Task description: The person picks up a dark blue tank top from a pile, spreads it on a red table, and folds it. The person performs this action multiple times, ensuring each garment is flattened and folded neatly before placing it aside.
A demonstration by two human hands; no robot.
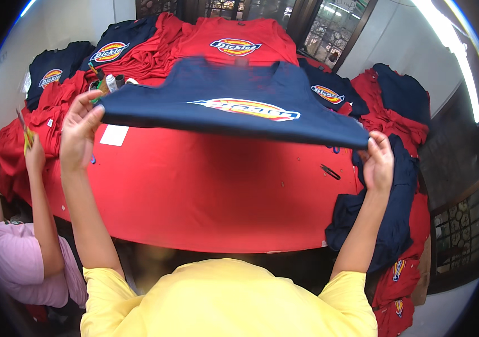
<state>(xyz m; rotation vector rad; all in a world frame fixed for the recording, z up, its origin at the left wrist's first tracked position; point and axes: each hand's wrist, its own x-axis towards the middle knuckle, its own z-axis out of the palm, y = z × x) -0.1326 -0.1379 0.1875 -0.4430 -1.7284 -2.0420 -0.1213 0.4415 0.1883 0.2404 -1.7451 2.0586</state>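
Navy T-shirt [217, 90] with oval chest print: held up above the red-covered table [211, 191], spanned wide between both hands, slightly blurred. Left hand [81, 132] pinches one corner, thumb against fingers; right hand [379, 163] grips the opposite corner likewise. On the red surface: white paper [114, 135] near the left hand, black thread snips [330, 172] near the right. Crumpled navy garment [383, 210] by right forearm. At left, pink-shirted co-worker [17, 261] holds yellow-handled scissors [28, 138], blades up.
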